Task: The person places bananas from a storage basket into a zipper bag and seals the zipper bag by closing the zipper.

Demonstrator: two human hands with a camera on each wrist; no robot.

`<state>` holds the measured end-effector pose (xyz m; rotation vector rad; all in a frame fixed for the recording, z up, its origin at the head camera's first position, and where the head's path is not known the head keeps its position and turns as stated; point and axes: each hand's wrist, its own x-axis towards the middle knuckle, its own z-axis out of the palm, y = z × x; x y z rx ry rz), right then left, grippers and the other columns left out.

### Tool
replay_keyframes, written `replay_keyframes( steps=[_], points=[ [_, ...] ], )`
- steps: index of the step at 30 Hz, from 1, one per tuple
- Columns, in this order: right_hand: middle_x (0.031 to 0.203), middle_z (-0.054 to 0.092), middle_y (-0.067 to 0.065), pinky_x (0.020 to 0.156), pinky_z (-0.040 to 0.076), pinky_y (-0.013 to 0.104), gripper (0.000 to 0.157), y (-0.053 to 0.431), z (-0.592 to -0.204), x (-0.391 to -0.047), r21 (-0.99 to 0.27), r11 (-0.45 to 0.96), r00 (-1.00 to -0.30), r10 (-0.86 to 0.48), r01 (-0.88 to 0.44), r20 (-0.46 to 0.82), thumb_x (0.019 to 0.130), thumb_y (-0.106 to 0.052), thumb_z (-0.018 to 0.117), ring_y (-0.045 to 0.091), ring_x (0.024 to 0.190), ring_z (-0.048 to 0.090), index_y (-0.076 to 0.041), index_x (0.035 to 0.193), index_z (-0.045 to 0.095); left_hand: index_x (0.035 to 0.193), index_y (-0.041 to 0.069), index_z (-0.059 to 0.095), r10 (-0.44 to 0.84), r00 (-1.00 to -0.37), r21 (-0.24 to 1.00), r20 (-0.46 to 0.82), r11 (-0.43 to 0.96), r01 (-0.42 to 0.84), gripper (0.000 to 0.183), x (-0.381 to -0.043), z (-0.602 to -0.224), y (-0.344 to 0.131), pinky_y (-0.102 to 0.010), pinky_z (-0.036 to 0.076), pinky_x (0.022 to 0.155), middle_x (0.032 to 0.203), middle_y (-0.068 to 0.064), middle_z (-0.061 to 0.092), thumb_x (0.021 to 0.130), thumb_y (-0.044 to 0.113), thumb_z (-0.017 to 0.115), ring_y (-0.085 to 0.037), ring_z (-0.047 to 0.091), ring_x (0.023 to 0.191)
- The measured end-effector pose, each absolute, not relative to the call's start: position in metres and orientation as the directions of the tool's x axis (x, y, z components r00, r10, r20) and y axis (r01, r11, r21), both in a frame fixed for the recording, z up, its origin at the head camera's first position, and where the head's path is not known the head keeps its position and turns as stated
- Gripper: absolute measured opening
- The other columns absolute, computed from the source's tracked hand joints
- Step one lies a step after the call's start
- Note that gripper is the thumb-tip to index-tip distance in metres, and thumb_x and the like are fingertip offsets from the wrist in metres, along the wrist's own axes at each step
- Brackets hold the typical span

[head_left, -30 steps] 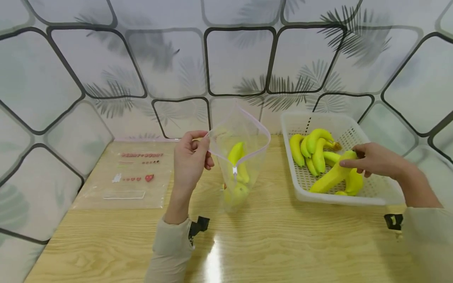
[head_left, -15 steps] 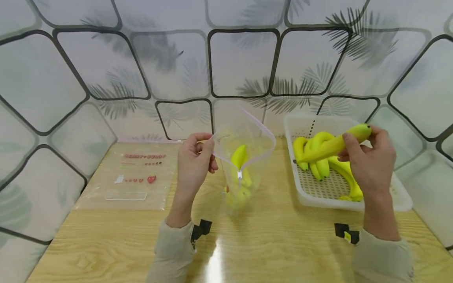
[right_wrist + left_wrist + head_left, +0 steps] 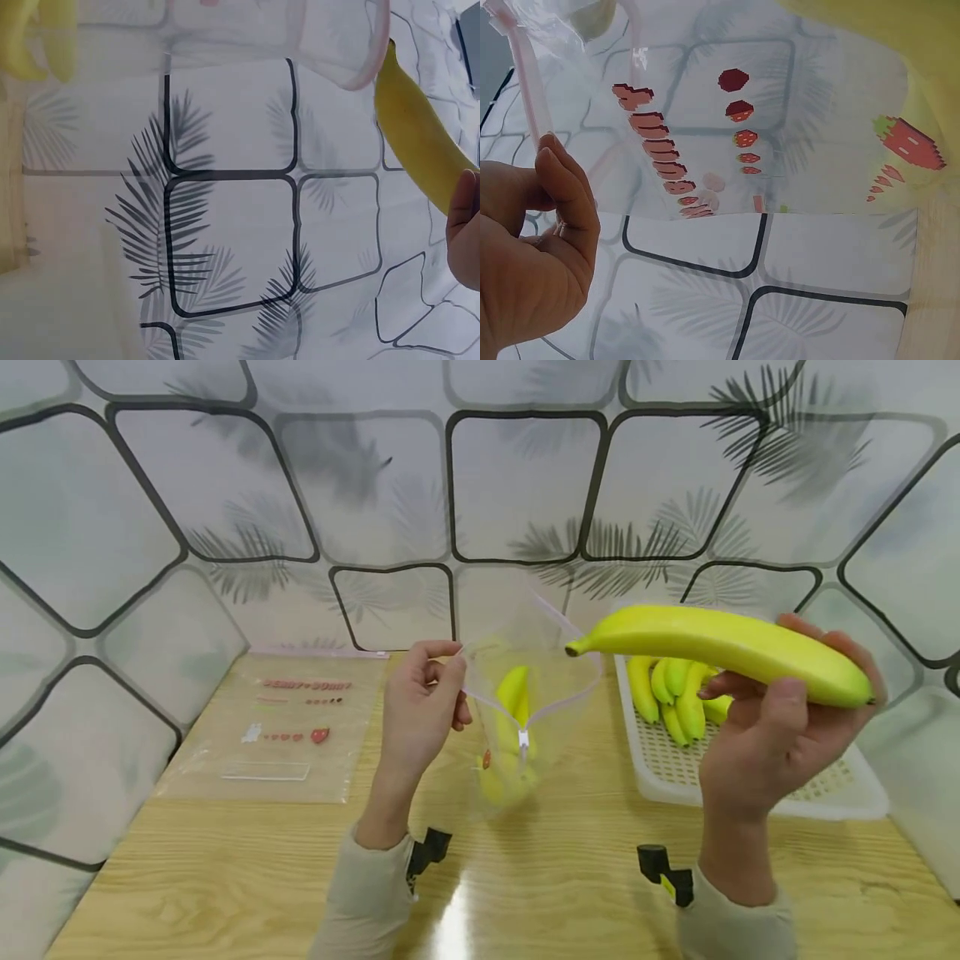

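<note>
Left fingers [image 3: 452, 677] pinch bag [image 3: 558, 702] rim, mouth gaping; right fingers [image 3: 783, 710] grip banana [image 3: 720, 639], tip-to-rim contact unclear. Surface [image 3: 562, 877] gap separates bag and basket [image 3: 663, 788]; basket partly hidden.

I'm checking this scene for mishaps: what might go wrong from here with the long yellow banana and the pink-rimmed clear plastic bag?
The banana might snag on the bag, as its narrow end appears close to the bag's mouth. The bag could sag or tip, since only the left hand pinches it.

Head view bright, glare on table [image 3: 570, 893]; wrist views dimmer.
</note>
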<state>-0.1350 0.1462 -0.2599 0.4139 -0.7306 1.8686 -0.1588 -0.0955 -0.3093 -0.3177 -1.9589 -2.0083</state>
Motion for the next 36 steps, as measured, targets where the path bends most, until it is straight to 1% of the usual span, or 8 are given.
replay_keyframes(
  steps=[8,15,18,22,25,29,31,36],
  points=[
    [0.103,0.061,0.024,0.053,0.049,0.019,0.035,0.137,-0.278,-0.145,-0.434,-0.183,-0.459,0.540,-0.882,0.705,0.080,0.010,0.046,0.017,0.054,0.052,0.009,0.115,0.041,0.118,-0.002,0.061,-0.086,-0.907,0.911,0.413,0.039,0.411,0.021,-0.154,-0.306,-0.092,-0.028,0.051,0.044,0.066,-0.012,0.055,0.101,0.008,0.057,-0.016,0.054,0.042],
    [0.099,0.062,0.022,0.073,0.056,0.028,0.035,0.140,-0.292,-0.153,-0.514,-0.150,-0.512,0.507,-0.845,0.693,0.071,0.019,0.067,0.028,0.081,0.061,0.016,0.104,0.055,0.115,-0.006,0.062,-0.103,-0.873,0.878,0.478,0.080,0.471,0.020,-0.152,-0.306,-0.090,-0.028,0.051,0.043,0.064,-0.014,0.055,0.101,0.006,0.056,-0.014,0.054,0.042],
    [0.097,0.064,0.019,0.070,0.056,0.025,0.031,0.145,-0.298,-0.156,-0.601,-0.076,-0.554,0.492,-0.796,0.671,0.073,0.015,0.070,0.025,0.078,0.061,0.014,0.103,0.061,0.115,-0.006,0.062,-0.102,-0.868,0.873,0.487,0.086,0.480,0.020,-0.152,-0.307,-0.090,-0.027,0.051,0.043,0.064,-0.014,0.055,0.101,0.006,0.056,-0.013,0.055,0.042],
    [0.094,0.068,0.015,0.056,0.049,0.019,0.023,0.152,-0.304,-0.158,-0.710,-0.058,-0.651,0.457,-0.702,0.606,0.080,0.008,0.070,0.016,0.061,0.055,0.009,0.103,0.066,0.115,-0.006,0.062,-0.104,-0.866,0.871,0.490,0.091,0.482,0.020,-0.152,-0.307,-0.090,-0.027,0.051,0.043,0.065,-0.014,0.055,0.101,0.006,0.055,-0.013,0.055,0.042],
    [0.095,0.070,0.013,0.047,0.039,0.018,0.018,0.157,-0.307,-0.159,-0.758,-0.077,-0.715,0.406,-0.647,0.569,0.086,0.004,0.067,0.014,0.051,0.045,0.004,0.104,0.064,0.115,-0.007,0.061,-0.102,-0.864,0.869,0.493,0.090,0.486,0.020,-0.152,-0.308,-0.089,-0.026,0.051,0.043,0.065,-0.014,0.055,0.101,0.006,0.055,-0.013,0.055,0.042],
    [0.097,0.072,0.013,0.046,0.034,0.020,0.017,0.160,-0.309,-0.160,-0.781,-0.079,-0.751,0.350,-0.619,0.560,0.091,0.000,0.063,0.014,0.049,0.040,-0.001,0.108,0.060,0.114,-0.008,0.061,-0.094,-0.862,0.866,0.499,0.083,0.493,0.020,-0.153,-0.308,-0.087,-0.026,0.050,0.043,0.064,-0.014,0.055,0.101,0.005,0.055,-0.012,0.054,0.042],
    [0.098,0.072,0.011,0.046,0.036,0.020,0.017,0.160,-0.310,-0.161,-0.804,-0.056,-0.770,0.334,-0.592,0.544,0.093,-0.003,0.063,0.014,0.050,0.041,-0.003,0.109,0.060,0.114,-0.008,0.061,-0.091,-0.859,0.864,0.503,0.085,0.497,0.020,-0.153,-0.308,-0.086,-0.026,0.050,0.043,0.064,-0.014,0.054,0.101,0.005,0.055,-0.012,0.054,0.042],
    [0.100,0.073,0.003,0.051,0.046,0.019,0.013,0.163,-0.311,-0.160,-0.885,0.071,-0.833,0.312,-0.460,0.457,0.097,-0.016,0.063,0.014,0.061,0.054,-0.011,0.109,0.062,0.114,-0.007,0.062,-0.086,-0.858,0.861,0.506,0.093,0.499,0.019,-0.153,-0.308,-0.084,-0.027,0.050,0.042,0.064,-0.013,0.054,0.101,0.005,0.055,-0.013,0.053,0.042]
  ],
)
